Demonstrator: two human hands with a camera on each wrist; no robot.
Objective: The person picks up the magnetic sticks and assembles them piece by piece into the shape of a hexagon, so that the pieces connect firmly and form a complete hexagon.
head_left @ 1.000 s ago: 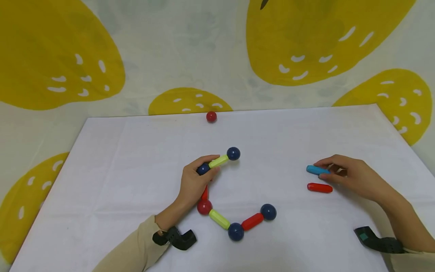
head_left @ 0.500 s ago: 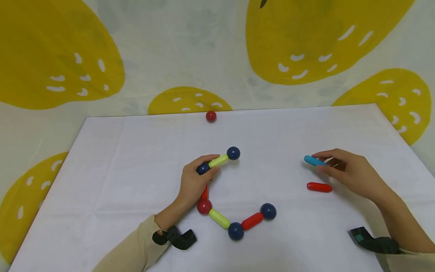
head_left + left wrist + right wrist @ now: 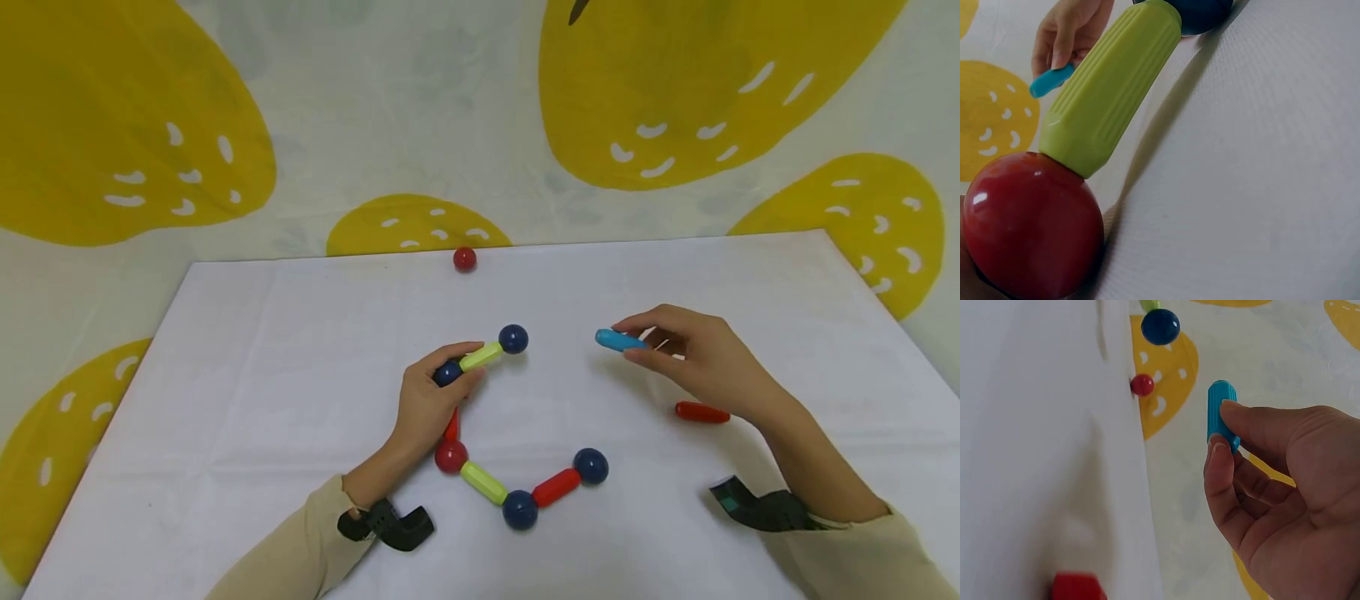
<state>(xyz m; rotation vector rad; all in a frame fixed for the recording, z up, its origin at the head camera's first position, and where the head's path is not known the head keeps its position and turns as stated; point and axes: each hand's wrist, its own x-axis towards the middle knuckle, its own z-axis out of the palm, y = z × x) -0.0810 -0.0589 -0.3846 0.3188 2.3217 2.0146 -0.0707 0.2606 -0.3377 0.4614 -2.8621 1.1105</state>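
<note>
A chain of joined balls and sticks lies on the white table, ending near me in a dark blue ball (image 3: 591, 466) on a red stick (image 3: 557, 487). My left hand (image 3: 435, 396) grips its far part, around a dark blue ball (image 3: 447, 372) and the yellow-green stick (image 3: 481, 357) that carries another dark blue ball (image 3: 513, 339). The hand covers part of the red stick beneath it. Between thumb and fingers, my right hand (image 3: 686, 346) pinches a light blue stick (image 3: 1220, 412) by one end, raised over the table to the right of the chain.
One loose red stick (image 3: 702, 412) lies on the right, below the right hand. A single red ball (image 3: 465, 259) sits at the far edge of the white table (image 3: 262, 333). Behind it hangs a cloth (image 3: 405, 100) with yellow fruit shapes.
My right hand has lifted the light blue stick and carried it left, toward the chain. The left hand and the chain have stayed in place.
</note>
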